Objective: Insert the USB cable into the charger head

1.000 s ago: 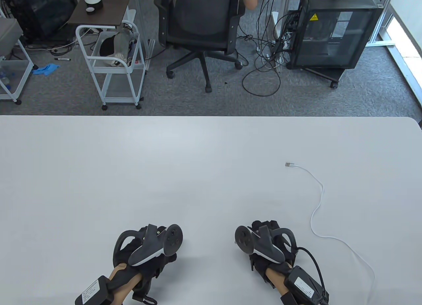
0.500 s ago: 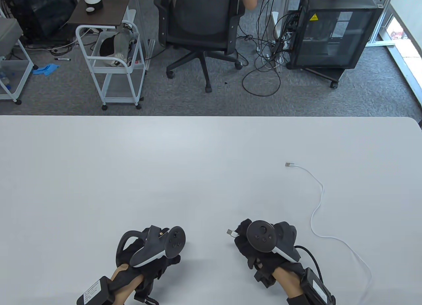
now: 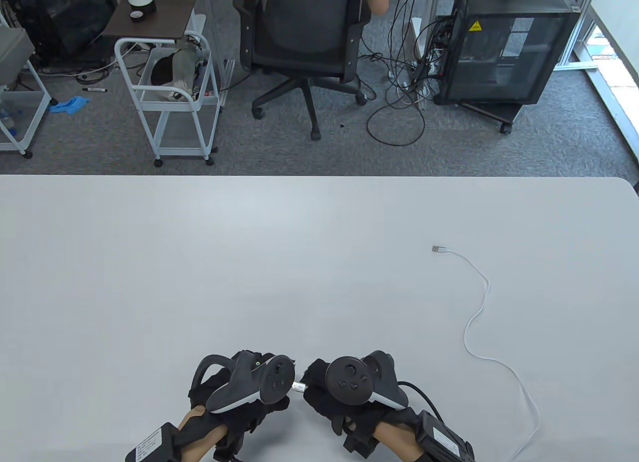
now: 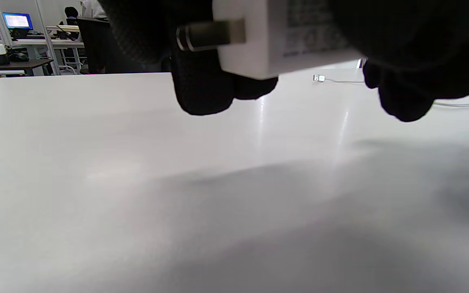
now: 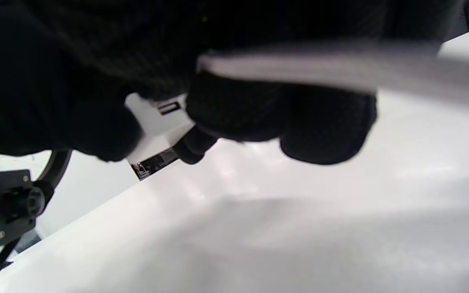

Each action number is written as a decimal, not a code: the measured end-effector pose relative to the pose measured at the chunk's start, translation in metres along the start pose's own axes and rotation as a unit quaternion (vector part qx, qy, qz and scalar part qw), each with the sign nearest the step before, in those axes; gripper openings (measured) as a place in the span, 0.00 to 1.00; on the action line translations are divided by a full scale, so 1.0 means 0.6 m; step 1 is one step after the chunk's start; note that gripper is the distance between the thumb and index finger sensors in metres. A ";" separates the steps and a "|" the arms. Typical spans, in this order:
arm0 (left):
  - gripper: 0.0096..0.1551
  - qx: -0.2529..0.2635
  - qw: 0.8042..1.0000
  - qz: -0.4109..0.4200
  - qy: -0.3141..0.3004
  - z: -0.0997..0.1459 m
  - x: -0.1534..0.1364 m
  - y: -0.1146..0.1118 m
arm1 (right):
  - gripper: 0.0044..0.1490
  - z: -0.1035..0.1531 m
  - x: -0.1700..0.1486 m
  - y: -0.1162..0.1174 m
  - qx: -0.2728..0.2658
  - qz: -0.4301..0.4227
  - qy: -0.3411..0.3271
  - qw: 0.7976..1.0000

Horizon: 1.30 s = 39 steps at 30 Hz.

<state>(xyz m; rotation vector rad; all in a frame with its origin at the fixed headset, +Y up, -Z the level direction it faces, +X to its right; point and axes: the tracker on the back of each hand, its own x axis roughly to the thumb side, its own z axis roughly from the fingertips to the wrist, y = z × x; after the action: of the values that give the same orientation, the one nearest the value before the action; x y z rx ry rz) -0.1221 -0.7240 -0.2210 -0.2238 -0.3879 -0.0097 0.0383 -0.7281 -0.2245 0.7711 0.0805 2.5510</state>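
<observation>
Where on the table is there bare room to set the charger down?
Bare table spreads left and ahead of both hands, up to the far edge. It is crowded where the left hand and right hand meet, and the white USB cable snakes along the right side.

Left grip (image 3: 249,387), right grip (image 3: 344,387) clenched, touching.

The white table (image 3: 199,262) carries a white USB cable (image 3: 479,317) snaking across its right side.

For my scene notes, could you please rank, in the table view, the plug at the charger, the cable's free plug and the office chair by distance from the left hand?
1. Plug at the charger, beside the left hand.
2. Free plug, far right on the table.
3. Office chair, beyond the table.
</observation>
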 end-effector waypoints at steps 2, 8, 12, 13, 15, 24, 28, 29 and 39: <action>0.45 0.002 1.000 0.006 -0.007 0.000 0.001 0.000 | 0.27 -0.001 -0.003 0.001 0.009 -0.001 0.002 1.000; 0.45 0.003 1.000 -0.015 -0.022 0.004 0.012 -0.002 | 0.26 -0.001 -0.003 0.006 0.020 0.013 -0.006 1.000; 0.45 0.000 0.999 -0.018 -0.029 0.005 0.016 -0.003 | 0.26 0.000 0.001 0.005 0.034 0.012 -0.009 0.999; 0.45 -0.001 0.999 -0.018 -0.029 0.004 0.017 -0.003 | 0.26 0.001 0.002 0.005 0.034 0.012 -0.012 0.999; 0.44 -0.004 0.999 -0.008 -0.039 0.005 0.023 -0.004 | 0.26 0.000 0.006 0.006 0.042 0.010 -0.011 0.999; 0.44 0.016 0.999 0.003 -0.047 0.010 0.029 0.009 | 0.26 0.005 0.009 -0.005 0.000 -0.005 -0.018 1.000; 0.44 0.012 0.999 0.015 -0.030 0.003 0.023 0.010 | 0.26 0.006 0.002 -0.011 -0.016 0.002 -0.009 1.000; 0.44 0.010 0.999 0.016 -0.028 0.002 0.021 0.011 | 0.26 0.006 0.003 -0.012 -0.020 0.007 -0.009 1.000; 0.44 0.010 1.000 0.012 -0.005 0.002 0.005 0.009 | 0.62 0.020 -0.001 -0.011 0.002 0.085 -0.010 0.996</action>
<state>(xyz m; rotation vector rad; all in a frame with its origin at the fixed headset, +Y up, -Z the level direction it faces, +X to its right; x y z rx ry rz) -0.1193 -0.7185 -0.2201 -0.2081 -0.3948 0.0191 0.0482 -0.7234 -0.2161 0.8368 0.0151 2.7041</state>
